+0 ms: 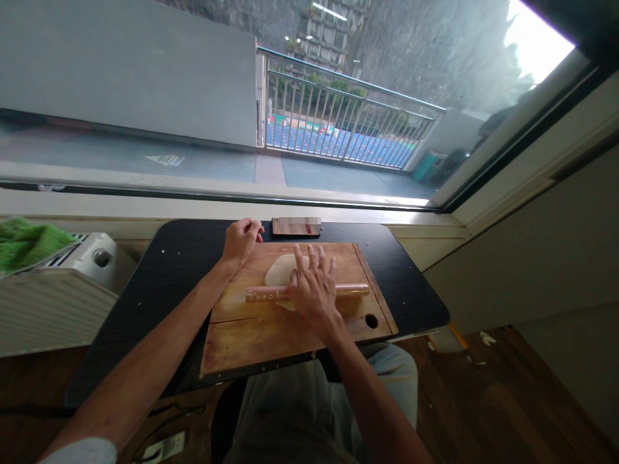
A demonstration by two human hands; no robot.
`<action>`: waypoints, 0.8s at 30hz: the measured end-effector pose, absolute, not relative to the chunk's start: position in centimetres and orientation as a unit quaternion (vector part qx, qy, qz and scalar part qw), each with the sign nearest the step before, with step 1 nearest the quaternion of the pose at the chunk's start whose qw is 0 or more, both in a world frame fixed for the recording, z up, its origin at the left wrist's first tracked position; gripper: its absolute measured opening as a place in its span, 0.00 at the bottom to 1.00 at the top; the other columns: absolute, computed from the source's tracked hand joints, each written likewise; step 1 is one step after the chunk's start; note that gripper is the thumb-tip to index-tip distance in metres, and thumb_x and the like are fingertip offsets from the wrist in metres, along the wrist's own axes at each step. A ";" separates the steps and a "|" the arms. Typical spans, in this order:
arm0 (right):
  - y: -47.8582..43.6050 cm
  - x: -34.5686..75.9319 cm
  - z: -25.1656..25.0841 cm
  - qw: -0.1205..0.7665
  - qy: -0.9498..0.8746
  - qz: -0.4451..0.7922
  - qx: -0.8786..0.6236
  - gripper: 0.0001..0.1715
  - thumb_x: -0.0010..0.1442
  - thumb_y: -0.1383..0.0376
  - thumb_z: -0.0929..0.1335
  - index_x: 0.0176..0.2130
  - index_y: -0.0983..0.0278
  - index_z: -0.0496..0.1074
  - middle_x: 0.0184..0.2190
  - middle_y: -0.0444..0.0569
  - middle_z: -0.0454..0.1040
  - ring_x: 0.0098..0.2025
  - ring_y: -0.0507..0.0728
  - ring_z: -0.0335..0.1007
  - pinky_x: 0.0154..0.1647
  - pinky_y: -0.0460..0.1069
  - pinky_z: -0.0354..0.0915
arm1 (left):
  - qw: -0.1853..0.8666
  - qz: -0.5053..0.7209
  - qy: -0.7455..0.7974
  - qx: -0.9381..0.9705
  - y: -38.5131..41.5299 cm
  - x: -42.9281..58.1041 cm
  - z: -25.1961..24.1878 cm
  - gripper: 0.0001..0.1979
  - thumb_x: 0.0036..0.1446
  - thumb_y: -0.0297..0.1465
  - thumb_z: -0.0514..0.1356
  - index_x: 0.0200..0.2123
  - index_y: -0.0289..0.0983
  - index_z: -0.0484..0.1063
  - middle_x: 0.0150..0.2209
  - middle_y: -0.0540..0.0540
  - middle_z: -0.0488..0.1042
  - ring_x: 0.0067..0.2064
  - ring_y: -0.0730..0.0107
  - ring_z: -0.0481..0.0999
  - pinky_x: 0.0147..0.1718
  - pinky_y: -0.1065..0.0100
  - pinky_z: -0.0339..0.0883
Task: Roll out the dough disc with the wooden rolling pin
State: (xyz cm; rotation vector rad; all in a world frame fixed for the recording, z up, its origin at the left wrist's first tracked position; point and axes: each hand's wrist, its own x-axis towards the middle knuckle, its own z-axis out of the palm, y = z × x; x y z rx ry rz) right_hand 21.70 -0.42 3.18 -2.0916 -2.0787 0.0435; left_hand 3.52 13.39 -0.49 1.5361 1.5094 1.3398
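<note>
My right hand (pixel 313 283) lies palm down across the middle of a wooden rolling pin (pixel 352 290), its fingers spread and stretched forward. Under the pin is a flat, pale round of dough (pixel 278 269); part of it shows beyond the pin and a small edge on the near side. The dough sits on a wooden cutting board (pixel 251 335) with a dark round hole at its near right corner. My left hand (pixel 243 240) rests at the board's far left corner, fingers curled into a loose fist, with nothing seen sticking out of it.
The board lies on a small black table (pixel 159 283). Behind the board is a phone (pixel 296 227), near the window sill. To the left stands a white appliance (pixel 99 258) with a green cloth (pixel 33 241) on it. A power strip (pixel 164 448) lies on the floor.
</note>
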 end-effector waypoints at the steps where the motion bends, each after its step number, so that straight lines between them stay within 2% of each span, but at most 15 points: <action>1: -0.8 21.7 3.0 0.099 -0.702 0.010 -0.705 0.41 0.76 0.64 0.61 0.83 0.55 0.54 0.82 0.54 0.57 0.84 0.69 0.47 0.83 0.73 0.43 | 0.299 0.505 0.567 0.578 13.4 3.5 -0.5 0.18 0.62 0.44 0.57 0.27 0.40 0.76 0.22 0.48 0.76 0.27 0.65 0.76 0.30 0.66 0.64; 8: -4.5 21.6 2.4 0.116 -0.698 0.005 -0.707 0.39 0.78 0.63 0.60 0.82 0.58 0.57 0.82 0.54 0.59 0.84 0.69 0.49 0.83 0.70 0.44 | 0.298 0.514 0.561 0.577 13.1 3.6 -0.2 0.17 0.63 0.41 0.58 0.26 0.40 0.76 0.21 0.48 0.76 0.27 0.65 0.76 0.32 0.64 0.66; 14: -6.6 21.6 1.3 0.138 -0.698 -0.013 -0.703 0.39 0.78 0.63 0.59 0.83 0.64 0.55 0.82 0.56 0.58 0.84 0.68 0.48 0.84 0.68 0.44 | 0.301 0.515 0.561 0.574 13.1 3.6 -0.1 0.17 0.62 0.41 0.59 0.26 0.40 0.77 0.20 0.48 0.75 0.26 0.65 0.75 0.31 0.64 0.65; 24: -4.5 21.0 1.3 0.173 -0.710 -0.046 -0.681 0.38 0.79 0.64 0.58 0.82 0.65 0.56 0.80 0.60 0.62 0.83 0.72 0.50 0.82 0.75 0.45 | 0.289 0.514 0.560 0.582 13.3 3.5 -0.5 0.17 0.62 0.41 0.59 0.25 0.40 0.77 0.20 0.49 0.76 0.25 0.66 0.75 0.30 0.65 0.64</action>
